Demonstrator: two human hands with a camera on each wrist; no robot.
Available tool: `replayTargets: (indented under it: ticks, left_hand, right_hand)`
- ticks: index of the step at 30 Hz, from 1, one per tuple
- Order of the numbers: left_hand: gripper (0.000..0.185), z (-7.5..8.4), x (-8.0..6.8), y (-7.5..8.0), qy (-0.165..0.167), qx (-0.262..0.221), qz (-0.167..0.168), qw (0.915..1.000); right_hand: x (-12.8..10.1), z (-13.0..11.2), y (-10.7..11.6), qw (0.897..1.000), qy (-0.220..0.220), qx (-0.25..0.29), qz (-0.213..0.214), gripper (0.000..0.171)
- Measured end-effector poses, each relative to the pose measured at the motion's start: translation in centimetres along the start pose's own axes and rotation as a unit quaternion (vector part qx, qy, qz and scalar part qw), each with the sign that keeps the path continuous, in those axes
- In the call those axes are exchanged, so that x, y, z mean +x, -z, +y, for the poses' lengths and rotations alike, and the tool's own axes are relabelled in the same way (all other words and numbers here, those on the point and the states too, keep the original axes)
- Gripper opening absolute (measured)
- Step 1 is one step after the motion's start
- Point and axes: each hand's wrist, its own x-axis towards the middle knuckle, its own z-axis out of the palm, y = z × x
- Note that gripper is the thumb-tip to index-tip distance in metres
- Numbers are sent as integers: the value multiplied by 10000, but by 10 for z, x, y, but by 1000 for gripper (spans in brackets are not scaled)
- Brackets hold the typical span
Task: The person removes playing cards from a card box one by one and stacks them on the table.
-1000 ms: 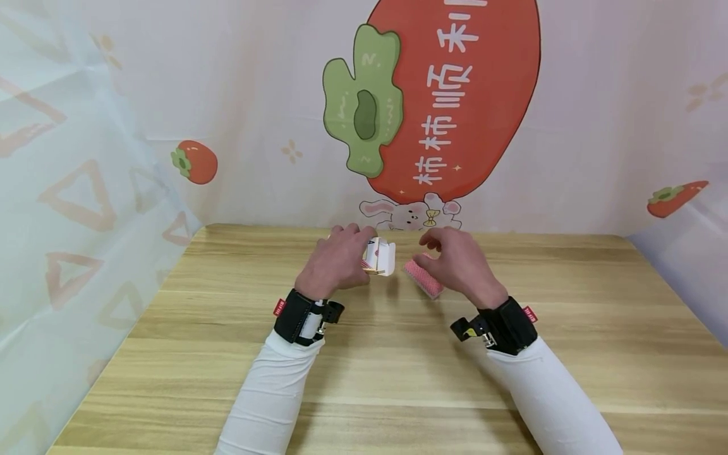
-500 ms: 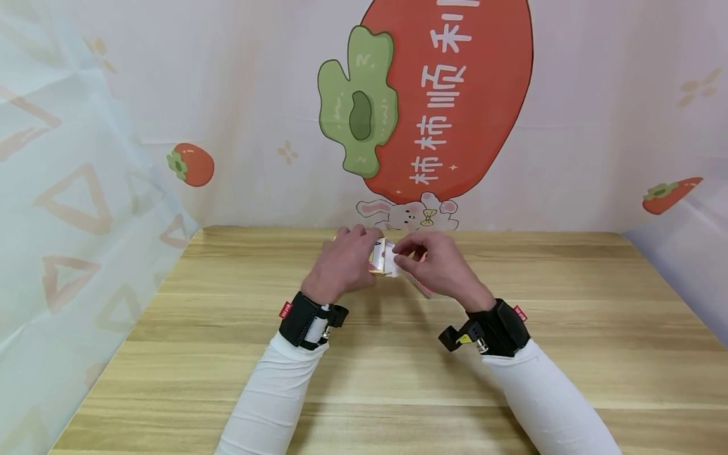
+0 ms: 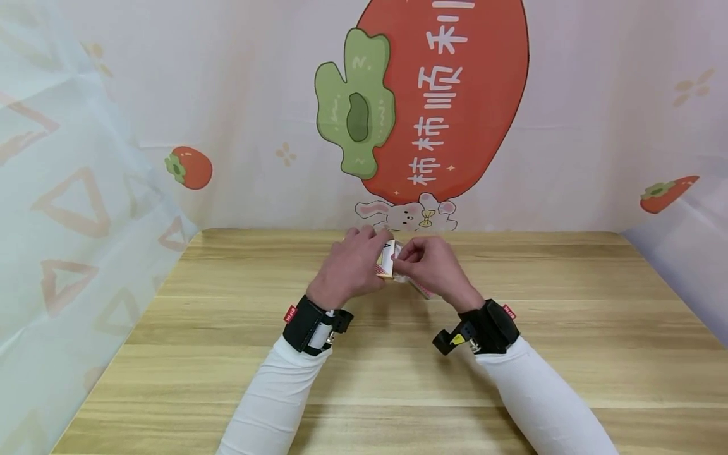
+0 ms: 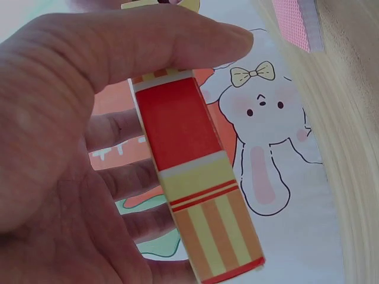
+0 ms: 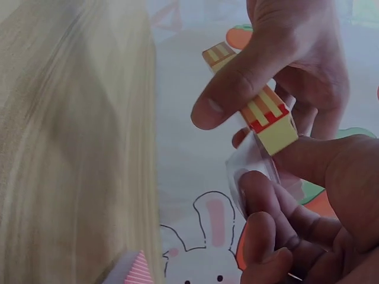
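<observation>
My left hand grips a playing-card box, its thumb along one narrow side and fingers behind. In the left wrist view, the side of the box is red, with orange and yellow stripes. My right hand has its fingertips at the box's right end. There, in the right wrist view, its fingers pinch a thin, see-through pale piece just below the yellow end of the box. A deck of cards with red-patterned backs lies on the table, partly hidden under my right hand.
The wooden table reaches back to a white printed cloth hanging close behind the hands. The cloth shows a large red persimmon and a rabbit. Another cloth wall stands along the left edge.
My right hand has moved left from above the card deck to the box's end and now pinches there. My left hand, with the box, has shifted slightly right.
</observation>
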Motion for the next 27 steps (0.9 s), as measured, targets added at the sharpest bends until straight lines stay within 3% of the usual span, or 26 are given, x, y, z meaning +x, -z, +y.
replayTargets:
  ticks: [7, 15, 27]
  left_hand:
    - [72, 3, -1, -1, -33, 70, 22, 10000]
    - [73, 2, -1, -1, -7, 46, 44, 10000]
    - [76, -5, -2, 2, 269, -69, -37, 9996]
  right_hand:
    - [0, 1, -3, 9992, -347, 208, 79, 10]
    - [1, 1, 5, 9908, -902, 970, -273, 17]
    - [3, 7, 26, 9899, -899, 757, -791, 26]
